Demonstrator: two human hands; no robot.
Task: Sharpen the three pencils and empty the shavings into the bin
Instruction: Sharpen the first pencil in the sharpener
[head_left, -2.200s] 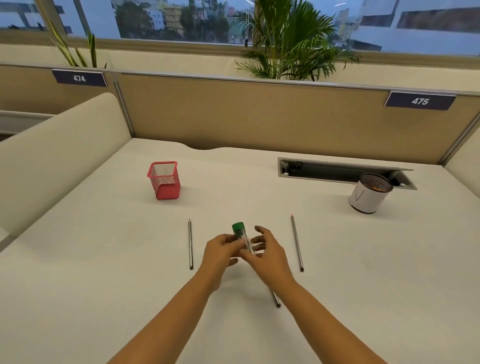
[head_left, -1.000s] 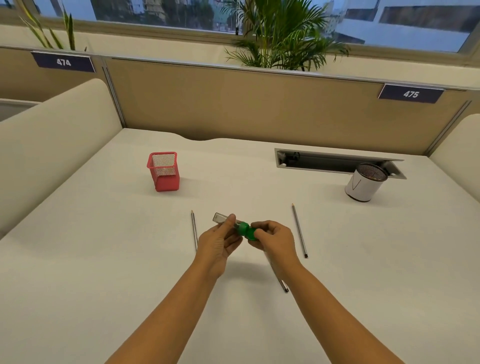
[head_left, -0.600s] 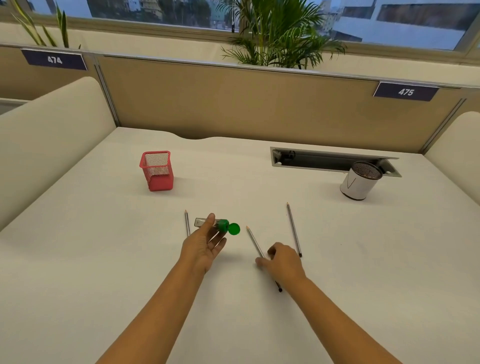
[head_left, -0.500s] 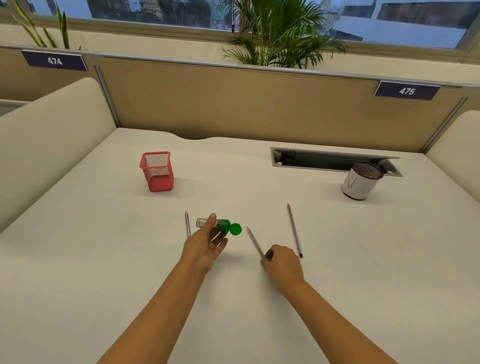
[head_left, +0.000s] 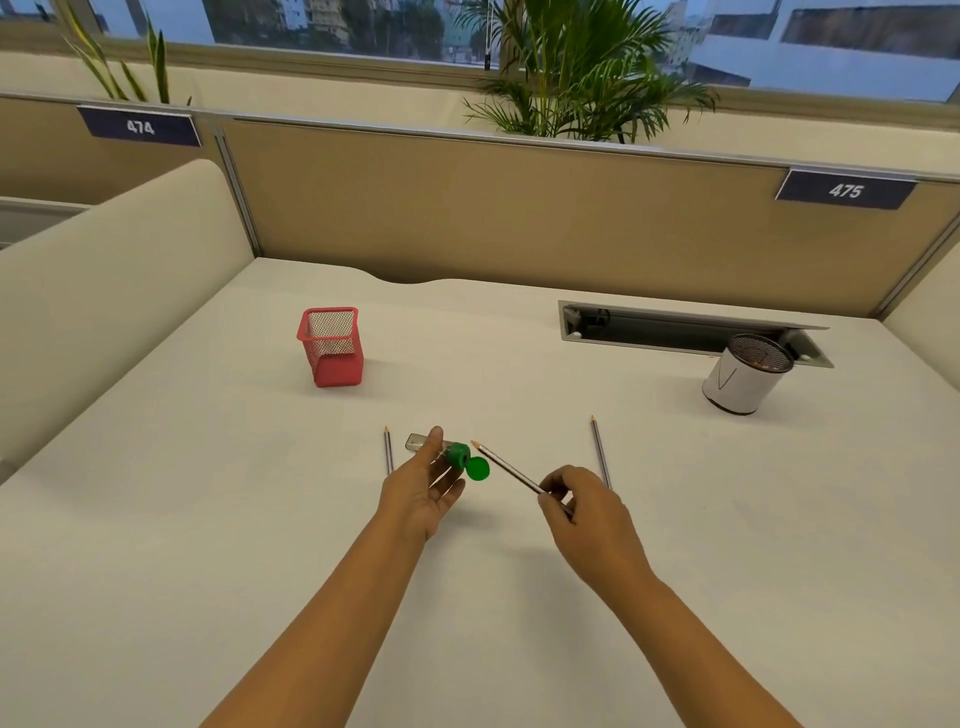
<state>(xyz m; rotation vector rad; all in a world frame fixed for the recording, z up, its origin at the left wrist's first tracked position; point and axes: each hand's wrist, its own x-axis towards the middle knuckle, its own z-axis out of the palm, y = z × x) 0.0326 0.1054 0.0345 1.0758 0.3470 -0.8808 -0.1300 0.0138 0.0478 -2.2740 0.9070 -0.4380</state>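
**Pencil lifted toward the open sharpener**

The left hand (head_left: 423, 491) holds the clear tube sharpener (head_left: 447, 451) between thumb and fingers, its green cap (head_left: 477, 469) flipped open to the right. The right hand (head_left: 582, 506) pinches a pencil (head_left: 506, 466), tip aimed left at the cap. Two more pencils lie on the bench (head_left: 208, 519): one (head_left: 387, 450) just left of the sharpener, one (head_left: 600, 451) to the right. A white bin (head_left: 740, 382) stands far right, a red mesh holder (head_left: 332, 347) far left.

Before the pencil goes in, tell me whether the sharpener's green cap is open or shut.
Open: the green cap hangs flipped aside from the sharpener held in the left hand.
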